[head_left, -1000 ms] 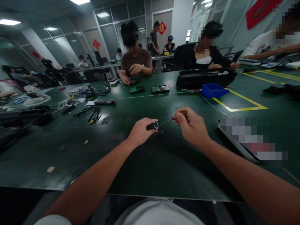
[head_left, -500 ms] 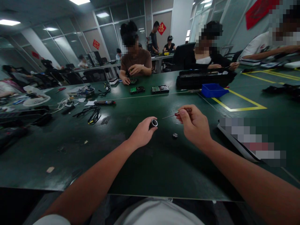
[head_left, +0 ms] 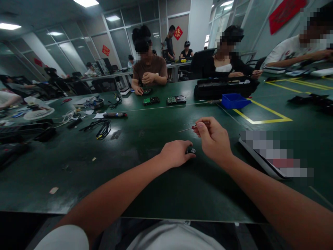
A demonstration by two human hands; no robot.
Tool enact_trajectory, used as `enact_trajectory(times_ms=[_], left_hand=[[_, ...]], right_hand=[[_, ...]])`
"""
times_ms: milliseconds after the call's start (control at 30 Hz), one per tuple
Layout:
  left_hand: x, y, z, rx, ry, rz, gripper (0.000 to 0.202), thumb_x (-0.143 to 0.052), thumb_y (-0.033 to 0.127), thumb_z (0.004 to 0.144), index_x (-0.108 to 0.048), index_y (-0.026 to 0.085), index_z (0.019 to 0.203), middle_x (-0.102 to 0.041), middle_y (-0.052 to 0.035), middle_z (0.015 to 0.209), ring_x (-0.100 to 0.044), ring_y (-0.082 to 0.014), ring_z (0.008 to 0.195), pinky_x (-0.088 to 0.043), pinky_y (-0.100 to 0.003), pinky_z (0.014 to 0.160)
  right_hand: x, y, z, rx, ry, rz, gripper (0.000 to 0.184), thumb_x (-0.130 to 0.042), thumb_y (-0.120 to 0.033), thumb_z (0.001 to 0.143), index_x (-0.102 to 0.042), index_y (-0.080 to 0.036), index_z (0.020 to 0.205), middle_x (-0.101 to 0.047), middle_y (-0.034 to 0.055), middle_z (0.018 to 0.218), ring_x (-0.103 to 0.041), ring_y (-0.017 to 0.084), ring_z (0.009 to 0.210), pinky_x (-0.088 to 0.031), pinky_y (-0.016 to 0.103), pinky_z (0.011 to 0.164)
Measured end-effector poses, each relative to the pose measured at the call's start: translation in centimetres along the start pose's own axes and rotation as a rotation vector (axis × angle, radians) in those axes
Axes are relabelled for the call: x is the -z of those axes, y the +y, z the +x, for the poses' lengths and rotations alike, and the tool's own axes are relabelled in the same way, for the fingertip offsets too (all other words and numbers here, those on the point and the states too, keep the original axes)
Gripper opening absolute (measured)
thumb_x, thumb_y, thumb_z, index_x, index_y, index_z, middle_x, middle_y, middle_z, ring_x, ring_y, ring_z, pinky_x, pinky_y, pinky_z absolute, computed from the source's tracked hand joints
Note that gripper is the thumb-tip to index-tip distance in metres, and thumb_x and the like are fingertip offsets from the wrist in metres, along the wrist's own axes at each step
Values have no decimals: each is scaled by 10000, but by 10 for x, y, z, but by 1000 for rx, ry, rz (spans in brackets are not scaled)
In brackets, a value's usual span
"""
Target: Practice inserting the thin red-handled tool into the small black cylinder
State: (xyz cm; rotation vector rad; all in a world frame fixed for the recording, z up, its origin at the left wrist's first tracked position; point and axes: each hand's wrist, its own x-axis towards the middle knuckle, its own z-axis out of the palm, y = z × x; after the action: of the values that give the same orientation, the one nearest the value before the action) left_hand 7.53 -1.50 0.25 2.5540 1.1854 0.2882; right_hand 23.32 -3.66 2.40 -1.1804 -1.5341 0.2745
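My left hand (head_left: 177,152) lies low over the table, with thumb and forefinger apart on either side of a small round black-and-grey part (head_left: 193,150). Dark material shows between those fingers; it looks like the short black cylinder, mostly hidden by the hand. Whether the fingertips touch the small part I cannot tell. My right hand (head_left: 214,140) is closed around the reddish-brown handle of a screwdriver (head_left: 186,130). Its thin metal shaft points left, above the table and beyond the small part.
On the green table (head_left: 145,187) are a blue bin (head_left: 235,101), circuit-board units (head_left: 176,100), coiled black cables (head_left: 100,128) and a slanted white-edged object (head_left: 273,156) at right. A long black unit (head_left: 223,89) stands behind. Several people sit across the table.
My left hand has moved right and nearer to me, from holding the black cylinder with its bright rim visible to the small round part. My right hand and screwdriver have barely moved.
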Motion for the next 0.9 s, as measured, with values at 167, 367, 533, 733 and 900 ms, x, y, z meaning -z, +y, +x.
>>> enact_trajectory(times_ms=[167,367,533,733,900], left_hand=[[-5,3,9,-23,-29,26,285,-635,478,870,-675,242,1025,-709,-54,948,-669,-278,885,-497,-362,706],[9,-12,0,92,11,-120,280,-643,472,864,-704,239,1008,-727,-58,977,-670,-253,866,-500,-356,708],[30,-52,-19,133,220,-326,235,-674,391,855,-745,228,1008,-736,-57,1013,-666,-221,907,-504,-357,827],[69,-123,-56,483,499,-804,357,-716,394,786,-716,171,1065,-703,-82,950,-553,-121,608,-335,-221,466],[110,-169,-104,679,737,-1097,227,-575,272,869,-651,140,1038,-616,-42,837,-472,-91,541,-255,-191,413]], right_hand=[[-1,2,0,-8,-2,9,215,-480,-414,989,-599,-235,990,-729,42,840,-704,207,744,-536,365,689],[-1,0,0,0,-4,4,211,-478,-403,991,-600,-230,990,-725,43,846,-703,203,744,-534,362,688],[-1,2,0,-18,-11,15,240,-478,-436,991,-606,-233,1006,-719,45,850,-693,206,746,-534,369,688],[-2,7,0,-44,-40,25,270,-483,-467,986,-616,-232,1006,-713,41,829,-687,211,743,-527,370,673],[-4,9,0,-73,-69,49,282,-477,-470,988,-614,-224,1008,-707,43,834,-679,207,744,-527,373,678]])
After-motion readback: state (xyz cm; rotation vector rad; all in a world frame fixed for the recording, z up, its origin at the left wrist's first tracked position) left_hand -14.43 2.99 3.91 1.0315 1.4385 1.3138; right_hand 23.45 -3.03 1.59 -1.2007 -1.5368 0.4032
